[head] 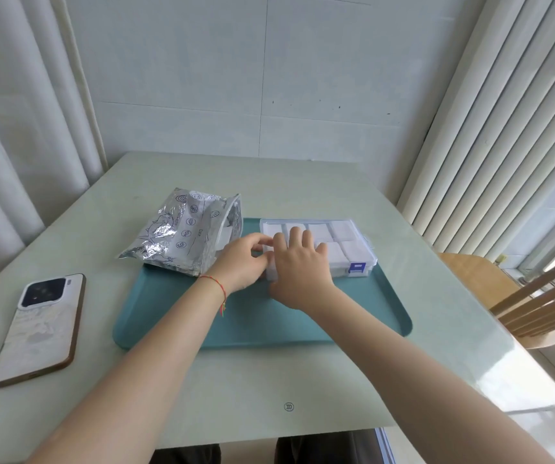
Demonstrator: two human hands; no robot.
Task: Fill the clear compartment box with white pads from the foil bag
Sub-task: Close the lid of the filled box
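The clear compartment box [346,244] lies on the teal tray [252,316], lid down, white pads showing through it and a blue latch [357,267] at its front right. My right hand [301,266] lies flat on the lid's left half, fingers spread. My left hand [246,259] is at the box's left end, fingers curled against its edge. The crumpled foil bag [182,231] sits to the left, half on the tray, its open mouth facing the box with something white inside.
A phone [39,329] lies face down near the table's left edge. A wooden chair [537,296] stands to the right of the table. Wall and blinds close off the far side.
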